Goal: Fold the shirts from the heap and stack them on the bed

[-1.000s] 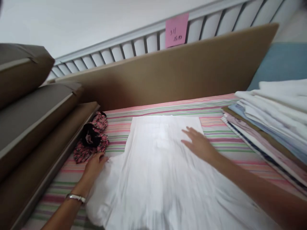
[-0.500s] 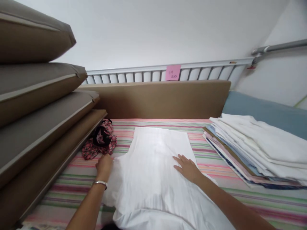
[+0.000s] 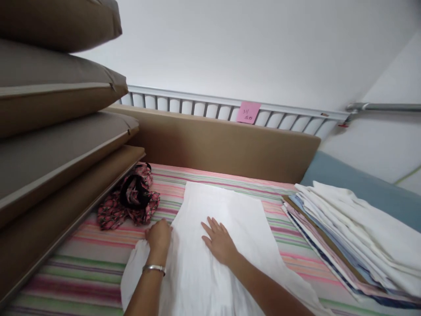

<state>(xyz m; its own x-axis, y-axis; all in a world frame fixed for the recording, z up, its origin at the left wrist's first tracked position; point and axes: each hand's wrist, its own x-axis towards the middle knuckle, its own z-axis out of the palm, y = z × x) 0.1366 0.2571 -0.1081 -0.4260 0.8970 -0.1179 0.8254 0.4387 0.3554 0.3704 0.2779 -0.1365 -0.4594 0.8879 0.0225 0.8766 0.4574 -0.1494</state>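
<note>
A white garment (image 3: 226, 210) lies spread on the striped sheet (image 3: 98, 272). My right hand (image 3: 219, 240) rests flat on its middle with the fingers stretched out. At the garment's left edge, my left hand (image 3: 159, 236), with a silver bracelet on the wrist, is curled and grips the cloth. A crumpled pink-and-black floral cloth (image 3: 130, 202) sits just left of that hand, apart from it.
Brown cushions (image 3: 55, 145) are stacked along the left. A tan padded board (image 3: 230, 147) and a white slatted rail with a pink note (image 3: 248, 113) close off the far side. Several folded white and pastel linens (image 3: 355, 232) are piled at the right.
My right hand has slid left across the white garment towards its middle. My left hand has moved right onto the garment's left edge. The view has tilted upward.
</note>
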